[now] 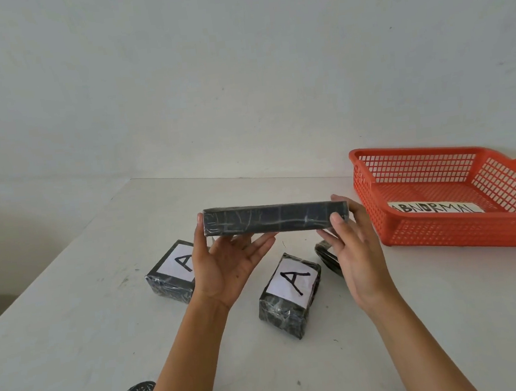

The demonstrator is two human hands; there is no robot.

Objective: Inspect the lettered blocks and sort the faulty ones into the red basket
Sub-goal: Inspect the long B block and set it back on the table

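Gripping one long black block [273, 218] endwise above the table, left hand [225, 261] and right hand [355, 249] (palms inward).

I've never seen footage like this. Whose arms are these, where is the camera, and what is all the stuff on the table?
There is no machine here: these are a person's two bare arms, filmed by one wide-angle camera worn on the head, looking forward and down. The left hand and right hand together hold a long black wrapped block up above the white table, one hand at each end; only its plain dark side faces the camera, so no letter shows. Two shorter black blocks lie on the table, the left block and the middle block, each with a white label reading A. Another dark object is mostly hidden behind the right hand. At the right stands a red basket, holding only a paper sign reading ABNORMAL.
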